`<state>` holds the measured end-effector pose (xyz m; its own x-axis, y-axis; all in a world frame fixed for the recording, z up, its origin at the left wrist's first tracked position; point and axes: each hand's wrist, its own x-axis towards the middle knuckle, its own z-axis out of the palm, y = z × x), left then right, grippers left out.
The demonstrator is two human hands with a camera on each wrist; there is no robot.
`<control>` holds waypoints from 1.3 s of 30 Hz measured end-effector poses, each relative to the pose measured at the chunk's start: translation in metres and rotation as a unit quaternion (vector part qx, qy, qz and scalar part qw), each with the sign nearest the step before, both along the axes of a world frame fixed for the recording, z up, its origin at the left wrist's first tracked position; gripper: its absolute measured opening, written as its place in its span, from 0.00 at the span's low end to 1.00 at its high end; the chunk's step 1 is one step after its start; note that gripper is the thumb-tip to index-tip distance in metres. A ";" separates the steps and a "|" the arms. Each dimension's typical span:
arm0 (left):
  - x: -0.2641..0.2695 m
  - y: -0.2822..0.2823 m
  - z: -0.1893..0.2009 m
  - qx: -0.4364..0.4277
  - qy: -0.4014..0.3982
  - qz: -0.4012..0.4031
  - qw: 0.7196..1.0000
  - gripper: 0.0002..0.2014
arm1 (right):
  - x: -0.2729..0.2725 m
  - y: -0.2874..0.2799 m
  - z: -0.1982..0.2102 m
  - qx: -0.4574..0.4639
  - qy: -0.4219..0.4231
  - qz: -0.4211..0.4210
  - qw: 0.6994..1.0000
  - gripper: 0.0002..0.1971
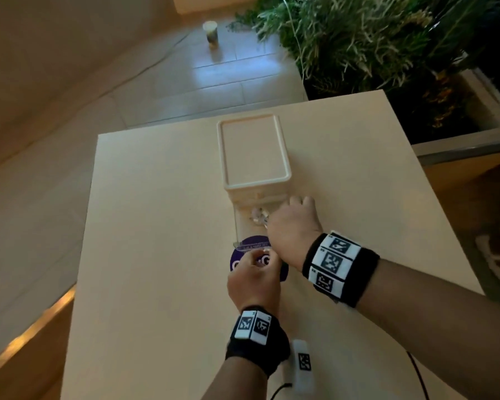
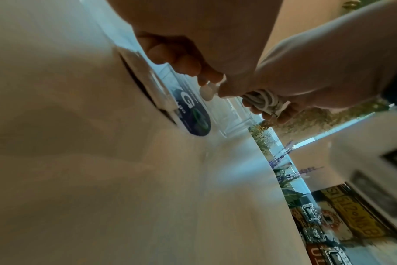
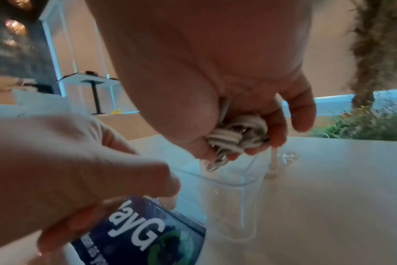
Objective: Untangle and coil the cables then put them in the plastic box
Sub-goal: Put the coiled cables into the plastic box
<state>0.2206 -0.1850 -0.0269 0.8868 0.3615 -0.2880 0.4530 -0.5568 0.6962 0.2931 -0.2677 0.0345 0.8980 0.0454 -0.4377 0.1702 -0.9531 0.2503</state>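
Note:
An open clear plastic box [image 1: 244, 226] [image 3: 229, 195] with a purple label [image 1: 280, 274] [image 2: 192, 114] on its near wall stands mid-table. My right hand [image 1: 293, 229] hovers over its opening and grips a coiled white cable [image 3: 237, 137] [image 2: 266, 100]. Two loose cable ends hang from the coil toward the box, one a metal plug [image 3: 215, 164]. My left hand [image 1: 253, 277] [image 3: 83, 161] curls its fingers round the box's near wall at the label.
A cream-lidded clear container [image 1: 253, 151] stands right behind the open box. A white tagged bar [image 1: 300, 362] and a black cord [image 1: 417, 373] lie by the table's near edge. A planter with green plants [image 1: 387, 53] borders the far right corner. A cup [image 1: 210, 31] stands on the floor.

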 end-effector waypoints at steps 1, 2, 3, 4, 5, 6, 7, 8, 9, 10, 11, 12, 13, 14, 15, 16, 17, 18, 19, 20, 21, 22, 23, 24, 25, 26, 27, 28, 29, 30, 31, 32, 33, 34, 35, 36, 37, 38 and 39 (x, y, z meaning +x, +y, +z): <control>-0.001 0.000 -0.001 -0.007 0.001 0.008 1.000 0.07 | 0.002 0.006 -0.002 -0.028 -0.008 0.005 1.000 0.16; -0.001 0.000 -0.002 -0.012 0.006 0.010 1.000 0.07 | 0.004 0.011 -0.004 -0.056 -0.015 0.012 0.998 0.16; -0.001 0.000 -0.003 -0.013 0.009 0.005 1.000 0.07 | 0.007 0.017 -0.005 -0.081 -0.020 0.019 0.996 0.16; 0.000 0.000 -0.004 -0.009 0.012 -0.004 1.000 0.07 | 0.010 0.023 -0.004 -0.102 -0.022 0.021 0.994 0.16; 0.000 0.001 -0.005 -0.006 0.013 -0.011 1.000 0.07 | 0.012 0.028 -0.005 -0.115 -0.023 0.016 0.993 0.16; 0.000 0.000 -0.004 -0.003 0.014 -0.014 1.000 0.06 | 0.015 0.031 -0.006 -0.116 -0.022 0.002 0.993 0.16; -0.001 0.000 -0.005 0.000 0.011 -0.015 1.000 0.06 | 0.016 0.033 -0.007 -0.106 -0.018 -0.020 0.994 0.17; -0.002 -0.001 -0.006 0.002 0.008 -0.015 1.000 0.05 | 0.016 0.034 -0.008 -0.092 -0.011 -0.044 0.995 0.17; -0.002 -0.001 -0.007 0.004 0.004 -0.015 1.000 0.05 | 0.015 0.034 -0.009 -0.078 -0.006 -0.057 0.995 0.16; -0.002 -0.001 -0.007 0.002 0.002 -0.014 1.000 0.05 | 0.014 0.032 -0.010 -0.066 -0.003 -0.060 0.996 0.15; -0.003 -0.001 -0.006 0.000 0.002 -0.012 1.000 0.06 | 0.013 0.030 -0.011 -0.059 0.002 -0.058 0.997 0.14; -0.003 -0.001 -0.005 -0.002 0.001 -0.010 1.000 0.06 | 0.012 0.028 -0.011 -0.056 0.006 -0.054 0.997 0.13; -0.002 -0.001 -0.006 -0.001 -0.001 -0.010 1.000 0.07 | 0.013 0.027 -0.011 -0.057 0.007 -0.051 0.997 0.12; -0.002 -0.001 -0.006 0.000 -0.001 -0.010 1.000 0.07 | 0.014 0.027 -0.010 -0.059 0.009 -0.050 0.997 0.12; -0.002 -0.001 -0.006 -0.001 -0.002 -0.012 1.000 0.07 | 0.015 0.028 -0.009 -0.063 0.011 -0.052 0.997 0.12; -0.002 -0.001 -0.006 -0.002 -0.004 -0.015 1.000 0.06 | 0.016 0.030 -0.007 -0.069 0.011 -0.054 0.996 0.12; -0.002 0.000 -0.007 -0.004 -0.007 -0.017 1.000 0.05 | 0.017 0.033 -0.006 -0.077 0.008 -0.054 0.996 0.12; -0.002 0.000 -0.008 -0.006 -0.010 -0.018 1.000 0.05 | 0.017 0.035 -0.005 -0.081 0.002 -0.053 0.995 0.12; -0.002 0.001 -0.008 -0.009 -0.012 -0.016 1.000 0.05 | 0.016 0.036 -0.006 -0.082 -0.008 -0.051 0.995 0.11; -0.002 0.002 -0.009 -0.013 -0.011 -0.015 1.000 0.05 | 0.015 0.037 -0.007 -0.081 -0.018 -0.049 0.995 0.11; -0.002 0.003 -0.009 -0.015 -0.009 -0.015 1.000 0.05 | 0.014 0.037 -0.008 -0.082 -0.026 -0.046 0.995 0.11; -0.001 0.003 -0.009 -0.020 -0.006 -0.016 1.000 0.06 | 0.014 0.037 -0.008 -0.087 -0.032 -0.041 0.995 0.11; -0.002 0.004 -0.009 -0.025 -0.004 -0.018 1.000 0.05 | 0.013 0.036 -0.009 -0.092 -0.031 -0.040 0.995 0.11; -0.001 0.004 -0.009 -0.033 -0.003 -0.018 0.999 0.05 | 0.013 0.035 -0.011 -0.093 -0.026 -0.043 0.994 0.12; -0.001 0.004 -0.009 -0.044 -0.001 -0.015 0.999 0.05 | 0.013 0.035 -0.012 -0.095 -0.017 -0.051 0.994 0.12; -0.001 0.005 -0.011 -0.056 0.000 -0.008 0.998 0.05 | 0.011 0.035 -0.014 -0.097 -0.016 -0.058 0.993 0.12; 0.000 0.005 -0.012 -0.067 0.000 -0.002 0.998 0.05 | 0.010 0.035 -0.017 -0.096 -0.020 -0.064 0.993 0.12; 0.000 0.006 -0.014 -0.076 0.001 0.000 0.997 0.05 | 0.009 0.034 -0.021 -0.088 -0.032 -0.068 0.993 0.12; -0.001 0.007 -0.014 -0.086 0.002 -0.001 0.996 0.06 | 0.008 0.034 -0.025 -0.076 -0.039 -0.076 0.993 0.13; -0.001 0.008 -0.015 -0.091 0.001 -0.003 0.996 0.05 | 0.007 0.035 -0.028 -0.054 -0.051 -0.090 0.993 0.16; -0.001 0.009 -0.016 -0.093 0.000 -0.009 0.996 0.05 | 0.008 0.036 -0.030 -0.025 -0.054 -0.111 0.992 0.24; -0.001 0.011 -0.016 -0.092 -0.003 -0.014 0.996 0.09 | 0.008 0.038 -0.032 0.005 -0.054 -0.133 0.990 0.33; 0.000 0.012 -0.016 -0.086 -0.009 -0.018 0.996 0.17 | 0.008 0.038 -0.035 0.034 -0.063 -0.152 0.986 0.39; 0.001 0.013 -0.016 -0.082 -0.013 -0.021 0.996 0.22 | 0.006 0.038 -0.038 0.058 -0.078 -0.165 0.981 0.41; 0.002 0.014 -0.016 -0.082 -0.015 -0.026 0.996 0.25 | 0.003 0.038 -0.040 0.072 -0.093 -0.171 0.978 0.40; 0.002 0.015 -0.017 -0.084 -0.019 -0.030 0.996 0.25 | -0.002 0.037 -0.043 0.086 -0.107 -0.168 0.976 0.37; 0.002 0.015 -0.019 -0.090 -0.022 -0.032 0.995 0.25 | -0.006 0.037 -0.046 0.100 -0.117 -0.161 0.975 0.34; 0.002 0.016 -0.020 -0.092 -0.023 -0.034 0.995 0.23 | -0.010 0.036 -0.048 0.115 -0.124 -0.156 0.973 0.31; 0.001 0.016 -0.021 -0.093 -0.021 -0.038 0.995 0.21 | -0.012 0.034 -0.050 0.132 -0.129 -0.155 0.970 0.30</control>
<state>0.2218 -0.1689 -0.0483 0.9222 0.2371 -0.3056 0.3829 -0.4470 0.8084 0.2807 -0.2333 -0.0154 0.9644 -0.1646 -0.2069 -0.1712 -0.9851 -0.0143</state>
